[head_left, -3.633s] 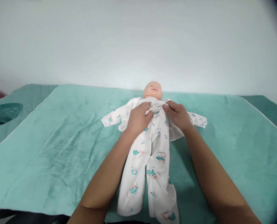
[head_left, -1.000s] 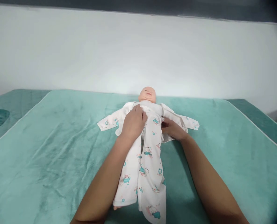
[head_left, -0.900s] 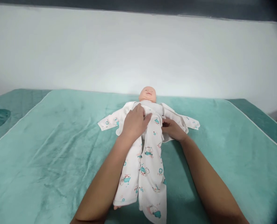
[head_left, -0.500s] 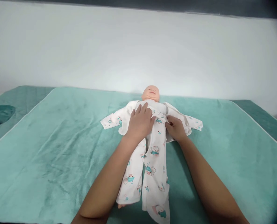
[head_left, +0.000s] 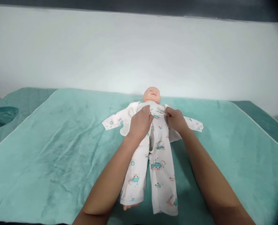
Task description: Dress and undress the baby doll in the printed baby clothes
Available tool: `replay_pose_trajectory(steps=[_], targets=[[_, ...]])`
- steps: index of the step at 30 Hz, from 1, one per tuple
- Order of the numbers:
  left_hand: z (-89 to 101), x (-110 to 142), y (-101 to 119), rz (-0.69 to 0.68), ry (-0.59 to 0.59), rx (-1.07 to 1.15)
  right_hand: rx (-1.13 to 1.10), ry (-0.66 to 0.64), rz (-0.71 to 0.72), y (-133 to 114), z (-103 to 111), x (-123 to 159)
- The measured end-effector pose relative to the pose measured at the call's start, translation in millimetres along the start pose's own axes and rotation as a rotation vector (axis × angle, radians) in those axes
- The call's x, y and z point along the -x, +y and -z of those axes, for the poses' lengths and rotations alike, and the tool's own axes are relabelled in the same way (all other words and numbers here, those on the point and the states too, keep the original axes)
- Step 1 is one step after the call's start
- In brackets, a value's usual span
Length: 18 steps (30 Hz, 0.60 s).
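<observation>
A baby doll (head_left: 151,95) lies face up, its head toward the wall. White printed baby pants (head_left: 161,156) cover its legs, with toes showing below the left-hand cuff. The pants' waistband lies over the chest, where both of my hands pinch it. My left hand (head_left: 141,122) is closed on the waistband's left side, and my right hand (head_left: 175,119) grips its right side. Under the hands a white baby jacket (head_left: 116,119) is spread open, sleeves out to both sides. The foot in the right-hand pant leg is hidden.
A light green sheet (head_left: 59,150) with a few wrinkles covers the surface. Darker green padding (head_left: 265,120) shows at both sides, with a round dark green hollow (head_left: 2,117) at the left. A white wall (head_left: 139,53) stands behind the doll's head.
The waistband has been drawn up toward the chest, and the right pant leg has straightened. My left fingers, spread before, have closed on the cloth. My right hand has moved up.
</observation>
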<state>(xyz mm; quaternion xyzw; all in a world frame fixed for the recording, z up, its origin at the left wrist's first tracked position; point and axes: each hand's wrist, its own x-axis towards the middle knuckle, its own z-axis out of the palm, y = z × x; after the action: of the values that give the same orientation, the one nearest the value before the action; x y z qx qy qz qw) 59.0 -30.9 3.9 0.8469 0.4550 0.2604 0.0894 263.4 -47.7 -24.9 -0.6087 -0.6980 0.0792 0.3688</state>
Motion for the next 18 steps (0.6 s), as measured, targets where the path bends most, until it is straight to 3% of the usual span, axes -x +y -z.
replay_pose_trajectory(steps=[5,7,12,18], targets=[[3.9,-5,-20,0.142,0.100,0.126,-0.259,0.003,-0.210,7,-6,-15],[4.1,-7,-30,0.150,0.118,0.190,-0.347,0.024,-0.228,6,-8,-10],[-0.3,-11,-45,0.147,0.109,0.240,-0.454,0.059,-0.132,-2,-7,2],[-5.4,-17,-59,0.149,0.115,0.310,-0.269,0.110,0.077,-3,-10,-5]])
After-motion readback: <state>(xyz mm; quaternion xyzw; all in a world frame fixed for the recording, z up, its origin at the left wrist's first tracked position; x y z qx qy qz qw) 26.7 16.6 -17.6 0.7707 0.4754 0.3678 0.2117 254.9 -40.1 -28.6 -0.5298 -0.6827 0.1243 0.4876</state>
